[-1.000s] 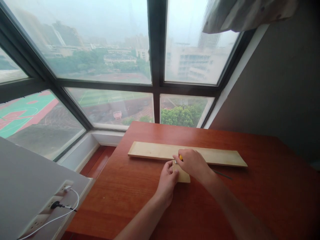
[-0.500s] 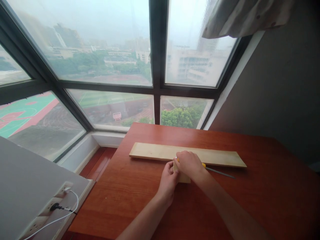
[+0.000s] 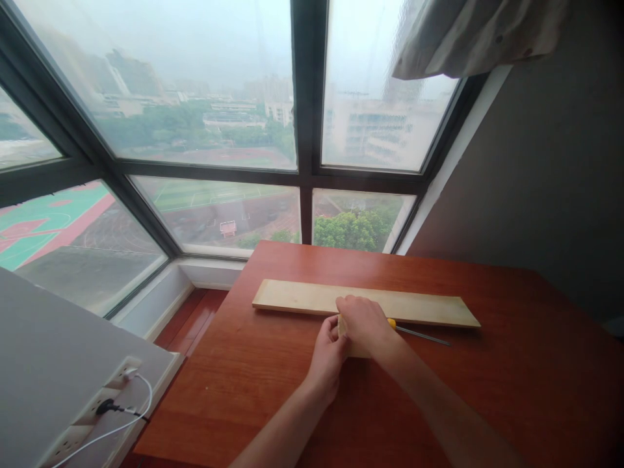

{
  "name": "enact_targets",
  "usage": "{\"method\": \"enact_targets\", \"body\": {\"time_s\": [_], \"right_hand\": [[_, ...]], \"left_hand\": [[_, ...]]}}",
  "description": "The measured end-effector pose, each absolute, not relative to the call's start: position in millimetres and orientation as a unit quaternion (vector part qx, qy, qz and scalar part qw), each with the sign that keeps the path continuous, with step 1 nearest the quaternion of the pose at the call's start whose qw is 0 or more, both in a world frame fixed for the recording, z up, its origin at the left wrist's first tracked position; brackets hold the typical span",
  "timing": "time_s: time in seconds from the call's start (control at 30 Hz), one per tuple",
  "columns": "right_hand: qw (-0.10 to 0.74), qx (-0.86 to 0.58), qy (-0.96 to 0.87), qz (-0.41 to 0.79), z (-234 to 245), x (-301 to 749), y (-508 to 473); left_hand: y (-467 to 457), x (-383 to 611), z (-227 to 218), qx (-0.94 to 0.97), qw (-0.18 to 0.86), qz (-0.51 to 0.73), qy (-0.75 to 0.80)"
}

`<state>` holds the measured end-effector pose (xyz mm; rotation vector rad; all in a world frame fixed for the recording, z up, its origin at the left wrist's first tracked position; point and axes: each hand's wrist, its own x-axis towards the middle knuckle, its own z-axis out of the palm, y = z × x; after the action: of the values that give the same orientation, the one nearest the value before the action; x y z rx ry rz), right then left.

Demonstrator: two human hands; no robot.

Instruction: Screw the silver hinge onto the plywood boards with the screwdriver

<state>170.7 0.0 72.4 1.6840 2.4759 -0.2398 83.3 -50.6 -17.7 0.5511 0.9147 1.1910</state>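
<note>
As our left hand clamps the small board, our right hand, just beside, grips the yellow-handled tool.

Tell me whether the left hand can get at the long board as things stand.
Probably yes: the long board lies just beyond the left hand, its left stretch uncovered. The hand holds the small wooden piece, though, so it would likely have to let go first.
</note>
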Motion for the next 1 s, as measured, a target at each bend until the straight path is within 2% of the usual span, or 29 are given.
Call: {"method": "enact_targets", "body": {"time_s": [1.0], "right_hand": [[0.03, 0.557, 0.827, -0.07, 61, 173, -3]], "left_hand": [[-50, 84, -10, 0.208, 0.709, 0.532, 0.415]]}}
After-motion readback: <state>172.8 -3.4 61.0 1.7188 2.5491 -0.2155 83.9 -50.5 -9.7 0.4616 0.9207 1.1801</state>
